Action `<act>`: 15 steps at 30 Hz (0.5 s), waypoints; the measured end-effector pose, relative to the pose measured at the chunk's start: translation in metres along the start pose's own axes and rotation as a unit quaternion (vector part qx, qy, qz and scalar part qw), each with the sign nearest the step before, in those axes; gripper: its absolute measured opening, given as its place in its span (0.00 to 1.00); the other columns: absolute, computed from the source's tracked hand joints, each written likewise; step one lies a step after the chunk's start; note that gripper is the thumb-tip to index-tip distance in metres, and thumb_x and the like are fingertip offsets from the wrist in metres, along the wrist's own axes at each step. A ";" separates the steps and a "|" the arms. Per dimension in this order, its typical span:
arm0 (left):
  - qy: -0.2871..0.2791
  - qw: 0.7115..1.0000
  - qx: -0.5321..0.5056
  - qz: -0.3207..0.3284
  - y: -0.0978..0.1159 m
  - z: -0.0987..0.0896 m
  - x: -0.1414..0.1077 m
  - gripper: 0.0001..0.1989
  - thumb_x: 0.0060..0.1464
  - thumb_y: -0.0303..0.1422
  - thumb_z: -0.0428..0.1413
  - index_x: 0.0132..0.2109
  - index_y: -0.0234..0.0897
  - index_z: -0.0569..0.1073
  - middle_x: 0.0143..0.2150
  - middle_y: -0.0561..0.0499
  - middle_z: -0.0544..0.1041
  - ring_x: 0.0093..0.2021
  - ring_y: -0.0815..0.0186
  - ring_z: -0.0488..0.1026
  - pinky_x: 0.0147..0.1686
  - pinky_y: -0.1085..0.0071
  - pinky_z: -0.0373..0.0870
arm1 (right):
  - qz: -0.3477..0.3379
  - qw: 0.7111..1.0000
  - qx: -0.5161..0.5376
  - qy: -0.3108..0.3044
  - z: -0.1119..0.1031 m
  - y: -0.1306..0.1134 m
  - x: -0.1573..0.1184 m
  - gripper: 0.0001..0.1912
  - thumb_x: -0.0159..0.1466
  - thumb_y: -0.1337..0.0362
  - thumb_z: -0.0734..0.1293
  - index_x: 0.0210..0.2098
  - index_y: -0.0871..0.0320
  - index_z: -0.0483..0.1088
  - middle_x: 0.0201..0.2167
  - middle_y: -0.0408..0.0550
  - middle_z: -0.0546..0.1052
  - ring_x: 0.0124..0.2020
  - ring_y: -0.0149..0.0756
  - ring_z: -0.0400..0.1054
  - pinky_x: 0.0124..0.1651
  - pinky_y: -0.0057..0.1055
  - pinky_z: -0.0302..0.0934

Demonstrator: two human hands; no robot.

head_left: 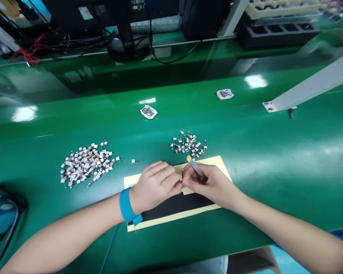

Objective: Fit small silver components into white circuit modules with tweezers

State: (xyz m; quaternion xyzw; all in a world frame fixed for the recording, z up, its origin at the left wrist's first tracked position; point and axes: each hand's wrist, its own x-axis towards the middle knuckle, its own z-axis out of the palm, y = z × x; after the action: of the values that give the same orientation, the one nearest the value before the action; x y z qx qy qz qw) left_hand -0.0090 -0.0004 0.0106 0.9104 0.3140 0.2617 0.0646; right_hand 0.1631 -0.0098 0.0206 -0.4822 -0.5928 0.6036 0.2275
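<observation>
My left hand (157, 184), with a ring and a blue wrist strap (126, 205), is closed, its fingertips pinching a tiny part (181, 180). Thumb and fingers of my right hand (210, 184) meet it from the other side, and tweezers (196, 170) are held in that hand, pointing up and away. Both hands are over a cream sheet (221, 165) with a black area (174, 207). Beyond the sheet lies a small pile of parts with short leads (188, 144). A larger pile of similar parts (85, 163) is at the left, with a single part (133, 161) between the piles.
Two white-framed circuit boards (149, 112) (225, 94) lie farther back on the green table (103, 110). A metal brace (311, 85) slants in at the right. Behind are a monitor stand (128, 45), cables and black trays (277, 36). A blue device (1, 217) stands at the left edge.
</observation>
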 end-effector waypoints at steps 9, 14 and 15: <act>0.012 0.999 -0.035 -0.007 -0.003 0.000 0.001 0.06 0.51 0.28 0.50 0.28 0.33 0.68 0.20 0.53 0.67 0.24 0.70 0.63 0.25 0.73 0.60 | 0.008 0.996 0.081 0.038 -0.005 0.004 0.007 0.10 0.51 0.63 0.66 0.20 0.60 0.61 0.22 0.42 0.67 0.24 0.28 0.61 0.27 0.26 0.56; -0.015 1.000 -0.013 0.006 0.005 0.009 -0.003 0.15 0.54 0.39 0.46 0.26 0.35 0.67 0.21 0.53 0.68 0.24 0.69 0.64 0.25 0.72 0.61 | -0.050 0.980 -0.169 0.096 -0.001 0.015 -0.004 0.07 0.50 0.63 0.67 0.24 0.56 0.62 0.12 0.36 0.58 0.13 0.27 0.52 0.14 0.24 0.48; -0.032 0.999 0.001 0.013 0.006 0.012 -0.004 0.16 0.54 0.40 0.45 0.26 0.35 0.67 0.21 0.52 0.69 0.25 0.68 0.65 0.25 0.71 0.62 | -0.098 0.967 -0.206 0.117 -0.001 0.021 -0.005 0.08 0.51 0.64 0.66 0.23 0.55 0.61 0.12 0.38 0.60 0.13 0.27 0.53 0.13 0.24 0.47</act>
State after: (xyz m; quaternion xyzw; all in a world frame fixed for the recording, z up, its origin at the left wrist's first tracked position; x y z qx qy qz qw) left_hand -0.0018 -0.0073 0.0004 0.9222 0.3005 0.2332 0.0699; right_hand 0.1720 -0.0176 0.0030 -0.5252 -0.7179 0.3831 0.2490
